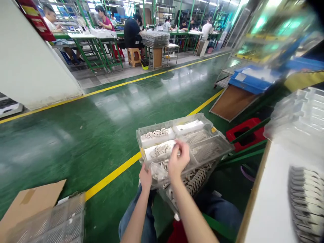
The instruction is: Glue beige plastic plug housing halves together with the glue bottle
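Observation:
A clear plastic compartment tray [186, 166] lies tilted in front of me, above my lap. Several of its compartments hold small pale grey parts [162, 150], some on white paper [149, 152]. My left hand [145, 177] is closed on the tray's near left edge, thumb on the rim. Over the middle of the tray is my right hand [179, 160], its fingers curled together by the edge of the white paper; what they hold, if anything, is hidden. Below this tray shows another tray with rows of dark-edged parts [196, 180].
To the right stands a white worktable [268, 199] with a row of grey parts [306, 199] and stacked clear trays [298, 114]. A red stool [244, 133] and a blue bin [253, 79] are beyond. Cardboard [32, 202] and a tray [50, 222] lie lower left. People sit at far benches.

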{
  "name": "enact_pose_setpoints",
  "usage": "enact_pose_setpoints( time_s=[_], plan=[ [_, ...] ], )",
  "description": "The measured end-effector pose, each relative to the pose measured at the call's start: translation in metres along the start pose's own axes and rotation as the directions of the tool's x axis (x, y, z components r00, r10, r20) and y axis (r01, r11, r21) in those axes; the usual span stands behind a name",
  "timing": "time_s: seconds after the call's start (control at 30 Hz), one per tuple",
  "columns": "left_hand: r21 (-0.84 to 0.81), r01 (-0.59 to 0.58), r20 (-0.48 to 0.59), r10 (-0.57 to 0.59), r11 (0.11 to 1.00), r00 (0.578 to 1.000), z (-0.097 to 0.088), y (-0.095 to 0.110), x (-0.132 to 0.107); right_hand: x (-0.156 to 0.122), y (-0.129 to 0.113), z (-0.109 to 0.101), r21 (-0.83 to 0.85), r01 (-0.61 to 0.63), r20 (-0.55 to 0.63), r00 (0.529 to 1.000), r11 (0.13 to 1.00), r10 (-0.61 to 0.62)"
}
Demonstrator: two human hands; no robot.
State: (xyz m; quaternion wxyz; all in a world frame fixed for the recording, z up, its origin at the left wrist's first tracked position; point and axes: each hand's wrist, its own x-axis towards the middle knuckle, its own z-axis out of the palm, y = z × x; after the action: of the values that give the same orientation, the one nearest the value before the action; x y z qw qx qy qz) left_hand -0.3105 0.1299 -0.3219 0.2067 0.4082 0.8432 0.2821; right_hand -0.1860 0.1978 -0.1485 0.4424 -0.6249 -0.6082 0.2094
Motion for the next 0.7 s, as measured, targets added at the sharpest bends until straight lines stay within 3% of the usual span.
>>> enact_pose_setpoints(
  time_s=[0.1,0.17,0.23,0.33,0.47,0.57,0.7],
  plan=[
    [-0.092,0.112,-0.031,-0.116,0.989,0.993,-0.006,-0.023,-0.021,0.096,0.035,0.055,-0.15,-0.088,0.009,0.996,0.985,0.091],
    [-0.148,0.172,-0.045,-0.18,0.974,0.983,-0.007,-0.038,-0.033,0.144,0.074,0.071,-0.281,-0.102,0.087,0.988,0.954,0.131],
    [-0.207,0.2,-0.043,-0.214,0.957,0.976,-0.006,-0.051,-0.042,0.179,0.116,0.074,-0.425,-0.1,0.159,0.97,0.9,0.182],
    [-0.28,0.216,-0.02,-0.23,0.935,0.973,-0.003,-0.065,-0.049,0.218,0.169,0.068,-0.615,-0.067,0.24,0.933,0.786,0.268],
    [-0.385,0.218,-0.02,-0.245,0.897,0.969,0.003,-0.079,-0.049,0.266,0.217,0.07,-0.769,0.053,0.335,0.882,0.637,0.331],
    [-0.419,0.236,0.013,-0.253,0.877,0.967,0.005,-0.092,-0.046,0.297,0.241,0.086,-0.788,0.209,0.464,0.82,0.579,0.335],
    [-0.411,0.295,0.049,-0.302,0.863,0.952,0.006,-0.11,-0.043,0.321,0.267,0.118,-0.713,0.417,0.645,0.705,0.564,0.294]
  ],
)
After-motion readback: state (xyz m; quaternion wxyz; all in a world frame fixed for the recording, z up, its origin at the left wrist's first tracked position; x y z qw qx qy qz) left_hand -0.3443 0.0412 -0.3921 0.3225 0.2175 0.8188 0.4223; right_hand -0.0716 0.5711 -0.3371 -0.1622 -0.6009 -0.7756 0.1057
